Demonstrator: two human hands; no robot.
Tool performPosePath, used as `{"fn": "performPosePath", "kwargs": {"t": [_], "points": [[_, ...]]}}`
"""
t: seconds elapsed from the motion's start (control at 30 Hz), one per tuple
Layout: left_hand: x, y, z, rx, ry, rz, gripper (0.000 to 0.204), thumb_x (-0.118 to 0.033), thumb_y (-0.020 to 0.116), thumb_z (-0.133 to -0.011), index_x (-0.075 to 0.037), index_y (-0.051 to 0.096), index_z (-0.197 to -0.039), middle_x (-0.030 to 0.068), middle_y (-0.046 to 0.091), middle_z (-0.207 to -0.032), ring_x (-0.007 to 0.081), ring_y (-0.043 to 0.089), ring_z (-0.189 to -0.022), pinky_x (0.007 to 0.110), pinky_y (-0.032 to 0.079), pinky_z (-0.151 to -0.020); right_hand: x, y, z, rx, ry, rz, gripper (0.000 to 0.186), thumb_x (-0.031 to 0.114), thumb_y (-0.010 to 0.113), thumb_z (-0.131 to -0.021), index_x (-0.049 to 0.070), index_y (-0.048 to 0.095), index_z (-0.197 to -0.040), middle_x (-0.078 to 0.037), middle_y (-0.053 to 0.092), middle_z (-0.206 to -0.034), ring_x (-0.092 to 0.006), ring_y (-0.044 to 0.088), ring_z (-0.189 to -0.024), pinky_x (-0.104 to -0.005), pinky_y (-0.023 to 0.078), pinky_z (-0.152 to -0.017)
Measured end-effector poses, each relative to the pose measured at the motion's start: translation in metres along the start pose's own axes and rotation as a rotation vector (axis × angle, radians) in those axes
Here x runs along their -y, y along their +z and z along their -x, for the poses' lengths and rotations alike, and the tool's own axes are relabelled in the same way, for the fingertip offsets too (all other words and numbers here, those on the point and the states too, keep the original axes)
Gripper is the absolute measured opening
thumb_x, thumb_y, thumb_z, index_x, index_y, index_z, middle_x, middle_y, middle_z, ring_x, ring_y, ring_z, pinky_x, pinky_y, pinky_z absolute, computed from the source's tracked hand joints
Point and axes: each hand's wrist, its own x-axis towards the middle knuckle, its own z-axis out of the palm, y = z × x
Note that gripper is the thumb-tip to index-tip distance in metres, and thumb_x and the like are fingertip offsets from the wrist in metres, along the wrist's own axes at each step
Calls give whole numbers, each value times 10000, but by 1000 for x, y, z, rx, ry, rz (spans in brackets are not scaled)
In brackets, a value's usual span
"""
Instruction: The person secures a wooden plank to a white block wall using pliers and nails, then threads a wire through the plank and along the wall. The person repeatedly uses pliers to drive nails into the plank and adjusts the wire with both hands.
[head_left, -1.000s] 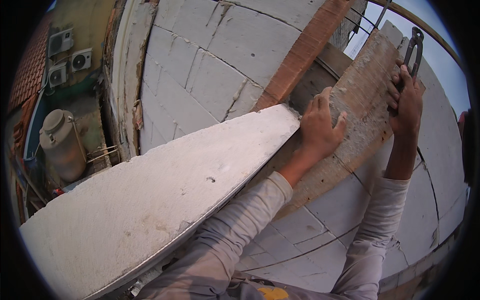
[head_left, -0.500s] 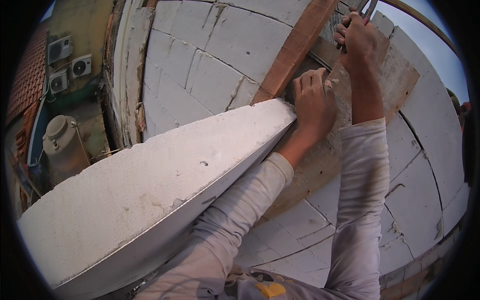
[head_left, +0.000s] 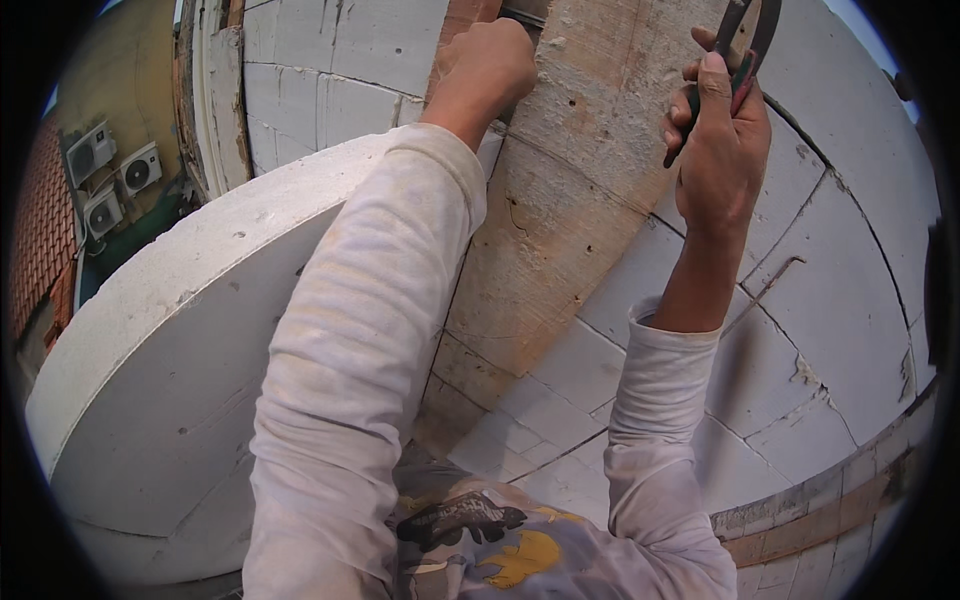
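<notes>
My left hand (head_left: 485, 75) is closed in a fist at the top centre, beside a reddish wooden beam (head_left: 462, 18) and the end of a white block wall (head_left: 240, 225). Whatever its fingers grip is hidden from me. Higher up on the right, my right hand (head_left: 722, 150) is wrapped round pincers (head_left: 768, 40) with dark curved metal arms and red and green on the grip. The tool's upper end runs out of the picture. Between both hands lies a worn, mortar-stained wooden board (head_left: 560, 190) against a white block wall.
More white block wall (head_left: 850, 290) spreads on the right, with dark joints and a bent metal rod (head_left: 775, 280) sticking out. Far below on the left are air-conditioner units (head_left: 140, 168) and a red tiled roof (head_left: 45, 215). A brownish ledge (head_left: 820, 530) runs along the lower right.
My left hand has shifted left and up, from the board to beside the beam, and is now a fist. The pincers now show more clearly in my right hand. My view has turned.
</notes>
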Motion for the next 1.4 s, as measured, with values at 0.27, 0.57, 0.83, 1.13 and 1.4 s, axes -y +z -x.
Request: {"fn": "performPosePath", "kwargs": {"t": [0.27,0.57,0.83,1.13,1.4], "points": [[19,-8,43,281,222,-368,237,-16,639,-875,-3,762,-1077,213,746,-1123,394,709,-1052,480,568,-887,-3,-47,83,-113,269,-17,381,284,516,-1111,-14,608,-1331,-20,557,-945,-51,506,-651,-210,423,-507],[3,-8,78,173,229,-417,264,-107,744,-884,-33,731,-1137,176,747,-1088,363,698,-1036,467,547,-916,-1,-101,147,-41,460,266,417,296,512,-1098,-38,635,-1316,-36,596,-712,-143,675,-697,-297,550,-671],[-23,72,153,-215,805,201,278,-101,756,-884,-85,698,-1155,81,692,-1112,317,630,-1124,426,537,-930,16,-138,171,261,807,6,476,239,473,-1093,-46,480,-1475,-98,708,-916,-216,728,-921,-356,617,-841],[-21,87,152,-289,802,251,237,-83,758,-848,-92,707,-1079,73,669,-1061,290,614,-1054,422,510,-947,33,-162,130,666,984,255,503,230,370,-1097,19,394,-1553,-169,709,-1169,-267,684,-1135,-405,571,-1004],[-21,88,143,-279,856,247,128,-108,723,-893,-88,680,-1013,70,663,-1010,289,622,-1013,419,500,-908,48,-160,101,704,1053,320,491,275,400,-1108,28,434,-1532,-108,648,-1035,-246,677,-1035,-410,586,-929]]}}
